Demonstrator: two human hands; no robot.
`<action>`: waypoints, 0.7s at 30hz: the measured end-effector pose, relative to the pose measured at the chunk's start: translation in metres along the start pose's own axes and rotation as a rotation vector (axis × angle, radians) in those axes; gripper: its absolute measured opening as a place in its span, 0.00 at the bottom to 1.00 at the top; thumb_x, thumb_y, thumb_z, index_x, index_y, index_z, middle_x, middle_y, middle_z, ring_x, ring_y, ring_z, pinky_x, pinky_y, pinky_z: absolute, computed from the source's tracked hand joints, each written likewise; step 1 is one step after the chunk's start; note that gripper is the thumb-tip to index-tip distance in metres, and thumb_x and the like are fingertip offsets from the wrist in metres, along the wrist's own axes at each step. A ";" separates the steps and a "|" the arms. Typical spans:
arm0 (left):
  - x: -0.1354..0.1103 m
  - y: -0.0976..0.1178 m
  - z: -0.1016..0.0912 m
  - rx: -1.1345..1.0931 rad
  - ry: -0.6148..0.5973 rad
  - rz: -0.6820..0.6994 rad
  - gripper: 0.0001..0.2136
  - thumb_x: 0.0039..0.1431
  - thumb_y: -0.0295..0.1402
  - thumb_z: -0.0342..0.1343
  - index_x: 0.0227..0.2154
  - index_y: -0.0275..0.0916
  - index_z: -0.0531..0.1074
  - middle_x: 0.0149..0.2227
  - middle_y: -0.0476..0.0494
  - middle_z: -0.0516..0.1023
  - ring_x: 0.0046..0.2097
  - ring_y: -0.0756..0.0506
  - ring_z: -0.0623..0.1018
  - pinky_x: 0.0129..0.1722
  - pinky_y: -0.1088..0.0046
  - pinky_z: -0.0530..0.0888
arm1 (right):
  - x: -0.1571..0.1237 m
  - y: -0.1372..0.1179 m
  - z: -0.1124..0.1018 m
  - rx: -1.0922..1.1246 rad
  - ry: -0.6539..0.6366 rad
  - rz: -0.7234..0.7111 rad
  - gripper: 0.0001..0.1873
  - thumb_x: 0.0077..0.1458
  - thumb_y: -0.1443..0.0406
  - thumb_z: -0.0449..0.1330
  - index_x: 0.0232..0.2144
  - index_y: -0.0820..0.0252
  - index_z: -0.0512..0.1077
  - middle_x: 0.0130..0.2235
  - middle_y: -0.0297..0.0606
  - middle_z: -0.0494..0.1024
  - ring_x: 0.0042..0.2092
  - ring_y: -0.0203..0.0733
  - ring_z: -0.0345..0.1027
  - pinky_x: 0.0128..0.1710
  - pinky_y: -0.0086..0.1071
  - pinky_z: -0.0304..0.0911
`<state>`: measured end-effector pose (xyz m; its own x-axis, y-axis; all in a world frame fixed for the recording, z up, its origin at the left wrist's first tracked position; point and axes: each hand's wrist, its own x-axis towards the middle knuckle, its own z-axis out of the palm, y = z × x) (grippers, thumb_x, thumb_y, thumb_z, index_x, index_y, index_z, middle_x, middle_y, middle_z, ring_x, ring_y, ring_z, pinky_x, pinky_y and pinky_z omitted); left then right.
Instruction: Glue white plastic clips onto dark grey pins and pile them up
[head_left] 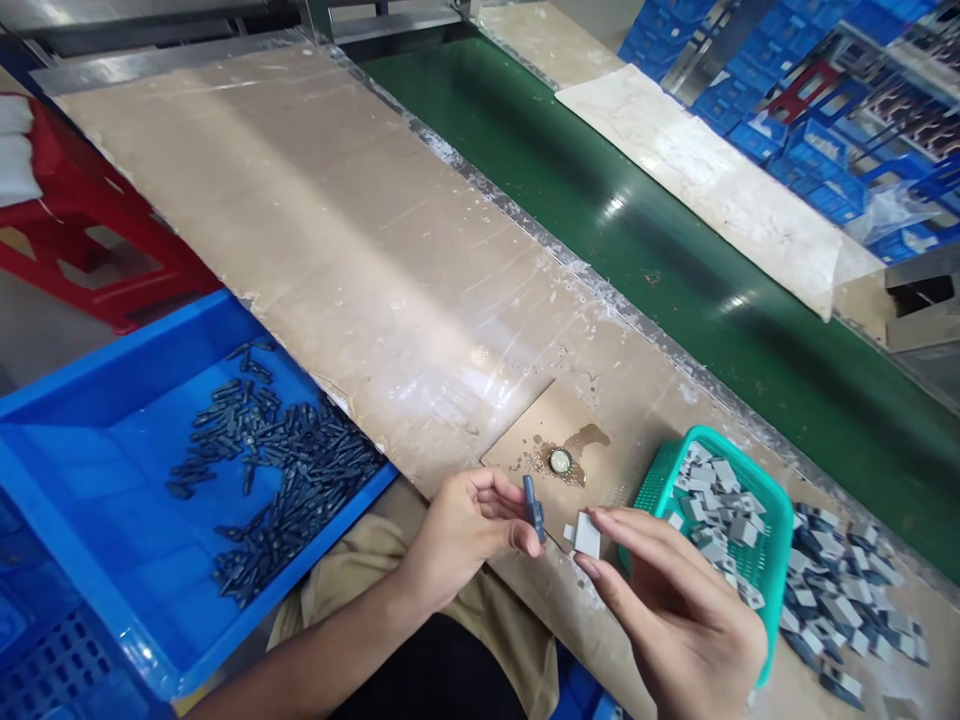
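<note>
Left hand: the left hand [469, 525] grips a slim dark piece [533, 510] between thumb and fingers, the piece standing nearly upright at the fingertips
Right hand: the right hand [686, 590] pinches a pale grey block [587, 536] between thumb and fingertips, its small tab pointing left at the dark piece
Gap: dark piece and block are near each other but apart, the block to the right and a little lower
Just beyond the fingers: a square of cardboard [517, 445] bearing a small round cap [560, 460] that holds liquid, with a wet stain spread around it
Right side: a green basket [781, 520] of loose pale blocks [720, 490], its near side partly hidden by the right hand; whether they touch, I cannot tell
Past the basket: a heap of two-tone pieces [847, 600], pale and dark, lying on the worktable [337, 250]
Left side: a blue tray [90, 420] with many loose dark pieces [315, 480], left of the left hand and well apart from it
Farther off: a green belt [570, 160] behind the worktable, a red stool [112, 260] at far left, stacked blue crates [802, 150] at upper right
</note>
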<state>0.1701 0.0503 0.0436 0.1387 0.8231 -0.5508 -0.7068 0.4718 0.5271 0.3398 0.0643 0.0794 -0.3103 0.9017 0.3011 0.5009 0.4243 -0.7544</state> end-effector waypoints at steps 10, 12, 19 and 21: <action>0.009 -0.017 -0.009 0.707 -0.057 1.538 0.09 0.47 0.16 0.61 0.30 0.30 0.70 0.32 0.40 0.77 0.39 0.46 0.79 0.35 0.74 0.80 | -0.002 -0.024 0.005 0.330 0.083 0.361 0.14 0.44 0.70 0.69 0.36 0.49 0.79 0.35 0.37 0.78 0.35 0.39 0.74 0.32 0.26 0.73; 0.007 -0.013 -0.011 0.791 -0.085 1.619 0.06 0.50 0.17 0.58 0.31 0.29 0.71 0.33 0.40 0.77 0.42 0.46 0.79 0.38 0.74 0.80 | -0.002 -0.026 0.005 0.342 0.071 0.396 0.14 0.43 0.70 0.69 0.34 0.49 0.80 0.35 0.36 0.79 0.35 0.39 0.75 0.32 0.27 0.74; 0.001 0.020 -0.012 1.186 -0.327 1.736 0.02 0.56 0.23 0.55 0.29 0.31 0.72 0.31 0.41 0.80 0.41 0.46 0.80 0.42 0.74 0.79 | -0.001 -0.029 -0.002 0.231 0.003 0.339 0.15 0.43 0.68 0.70 0.36 0.48 0.79 0.36 0.36 0.80 0.35 0.43 0.76 0.32 0.30 0.75; 0.012 0.024 -0.011 1.129 -0.308 1.892 0.05 0.57 0.24 0.53 0.26 0.34 0.72 0.30 0.43 0.80 0.40 0.46 0.80 0.39 0.75 0.79 | 0.000 -0.027 -0.001 0.196 0.027 0.321 0.15 0.44 0.68 0.69 0.37 0.48 0.79 0.37 0.37 0.80 0.36 0.43 0.76 0.32 0.31 0.75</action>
<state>0.1475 0.0677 0.0428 0.1334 0.3599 0.9234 0.4469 -0.8535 0.2681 0.3270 0.0528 0.1003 -0.1394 0.9892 0.0444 0.4042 0.0977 -0.9094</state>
